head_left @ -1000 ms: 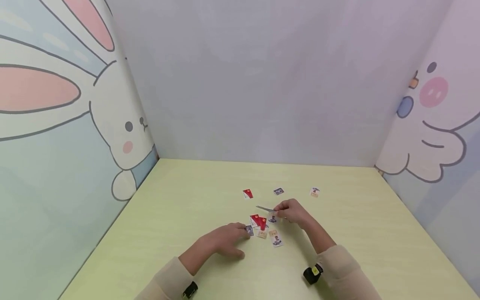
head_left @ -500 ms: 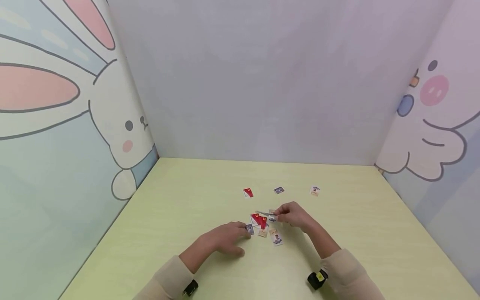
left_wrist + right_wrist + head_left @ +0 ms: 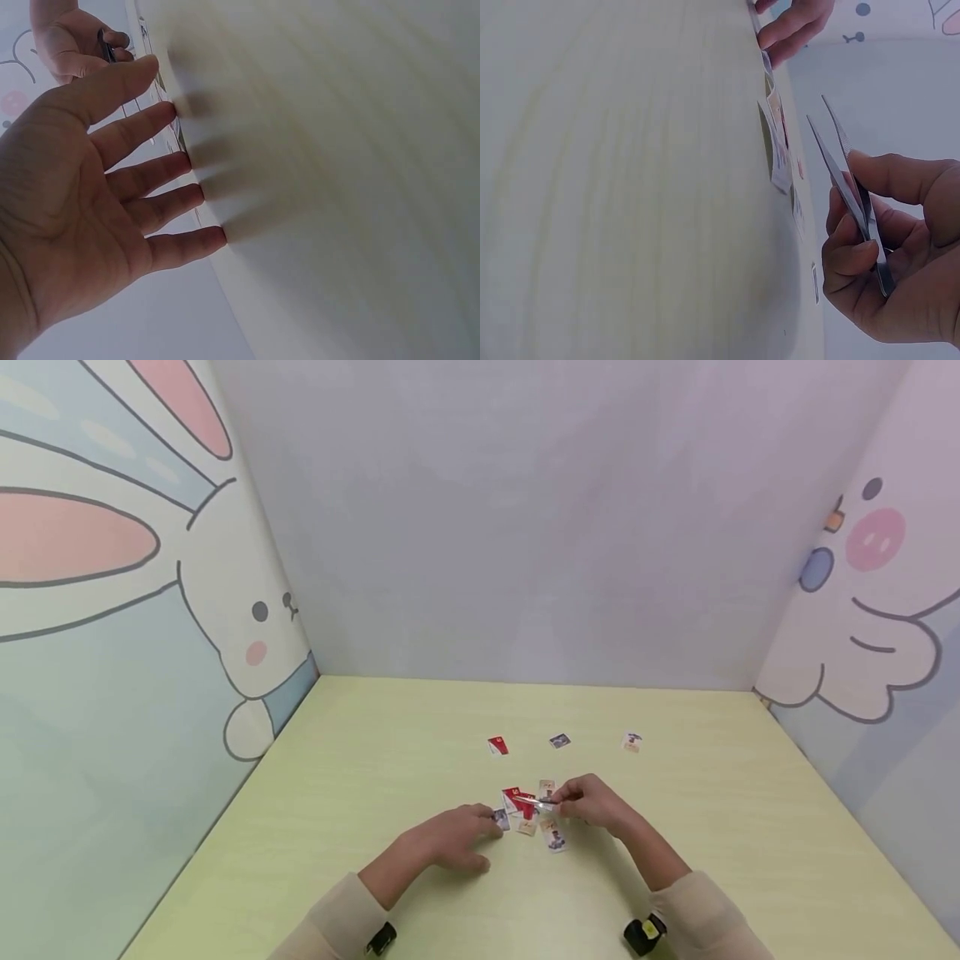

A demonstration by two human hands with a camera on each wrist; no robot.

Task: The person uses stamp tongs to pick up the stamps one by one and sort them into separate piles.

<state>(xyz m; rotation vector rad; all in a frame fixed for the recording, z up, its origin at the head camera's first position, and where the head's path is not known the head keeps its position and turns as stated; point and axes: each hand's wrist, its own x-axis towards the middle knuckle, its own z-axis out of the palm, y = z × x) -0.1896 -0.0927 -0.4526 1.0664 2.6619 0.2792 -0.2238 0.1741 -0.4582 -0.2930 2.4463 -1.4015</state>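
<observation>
Clearly, the right hand [image 3: 595, 802] pinches pointed metal tweezers [image 3: 865, 205] above thin cards [image 3: 554, 837].

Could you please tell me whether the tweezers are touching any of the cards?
Apart: the right wrist view shows the tweezers held clear of the cards, with a visible gap between them.

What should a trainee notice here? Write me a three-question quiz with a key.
1. Which hand holds the tweezers?
2. True or false: the tweezers are pinched shut.
3. In the far row of three, which colour shows on the left card? A green; B red; C black.

Key:
1. The right hand.
2. False.
3. B.
</observation>
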